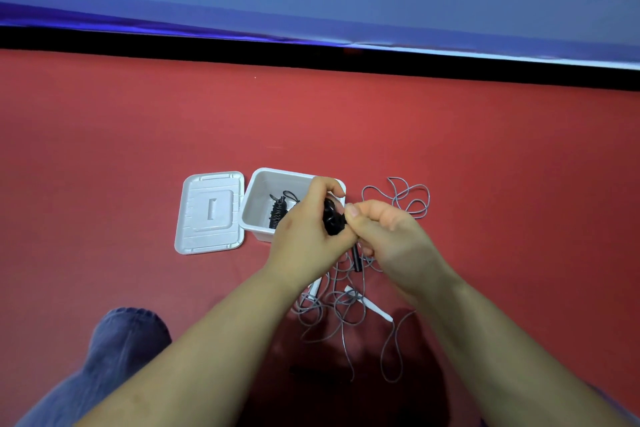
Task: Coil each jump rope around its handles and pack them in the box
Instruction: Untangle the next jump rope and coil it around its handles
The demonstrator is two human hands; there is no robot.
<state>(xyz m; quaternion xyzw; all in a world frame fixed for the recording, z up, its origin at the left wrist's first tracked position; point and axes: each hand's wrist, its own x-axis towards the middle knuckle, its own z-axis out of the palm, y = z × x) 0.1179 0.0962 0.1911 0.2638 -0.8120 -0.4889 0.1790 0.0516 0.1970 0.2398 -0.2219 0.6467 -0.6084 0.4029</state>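
Head view: a black coiled jump rope bundle (333, 220) is gripped between the left hand (308, 229) and right hand (388, 236), both curled around it, just above the near rim of the open white plastic box (258, 191); loose grey cord (398, 198) lies beyond the right hand on the red floor (138, 132).

The left hand (308, 232) covers the near right corner of the box (258, 191) and most of the black rope bundle (333, 220); whether that rope is fully wound cannot be told.

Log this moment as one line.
hands: coiling black rope | box: one coiled rope | floor: grey rope loose | lid off
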